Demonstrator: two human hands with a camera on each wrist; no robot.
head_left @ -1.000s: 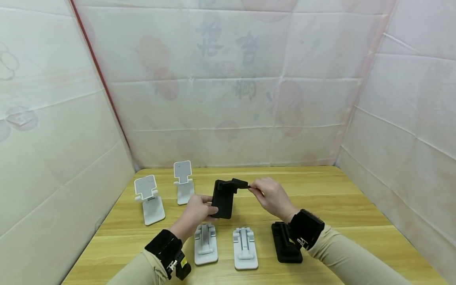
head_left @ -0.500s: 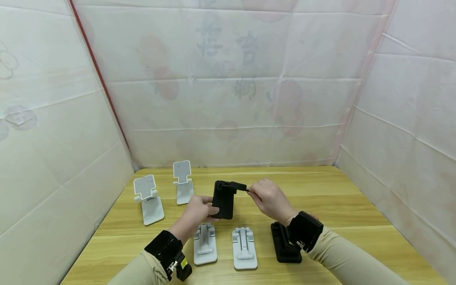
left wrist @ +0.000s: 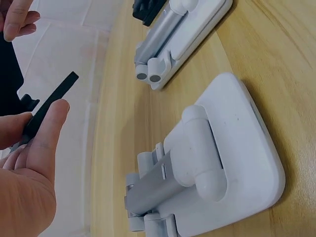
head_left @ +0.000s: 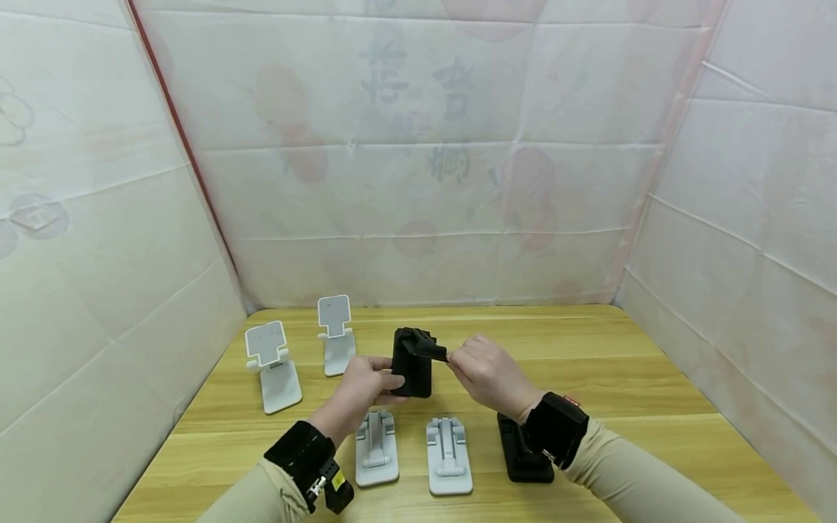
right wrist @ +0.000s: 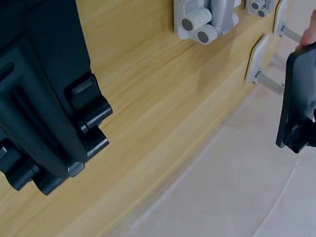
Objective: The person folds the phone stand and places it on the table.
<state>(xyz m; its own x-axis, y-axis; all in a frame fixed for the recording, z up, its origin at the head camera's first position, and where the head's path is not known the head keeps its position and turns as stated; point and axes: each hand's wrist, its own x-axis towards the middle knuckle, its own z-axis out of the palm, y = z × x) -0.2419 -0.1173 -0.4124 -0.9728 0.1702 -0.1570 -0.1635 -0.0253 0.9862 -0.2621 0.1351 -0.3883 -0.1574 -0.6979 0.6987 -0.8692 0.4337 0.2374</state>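
A black folding phone stand (head_left: 413, 374) is held above the table in the head view, its arm and plate part-way unfolded. My left hand (head_left: 365, 385) pinches its base from the left, thumb in front and fingers behind. With thumb and fingers my right hand (head_left: 487, 374) grips the end of the plate at the stand's upper right. In the left wrist view the base (left wrist: 47, 108) shows edge-on between thumb and fingers. The right wrist view catches the stand (right wrist: 298, 94) at its right edge; the right hand's grip is out of that view.
Two folded white phone stands (head_left: 377, 450) (head_left: 449, 457) lie near the front. A folded black stand (head_left: 528, 457) is partly hidden under my right wrist. Two unfolded white stands (head_left: 281, 385) (head_left: 340, 352) stand at the left back of the wooden table (head_left: 621, 363).
My right hand has moved slightly down and left, swinging the black stand's plate downward towards the base. The left hand keeps its hold, and the base has shifted only slightly.
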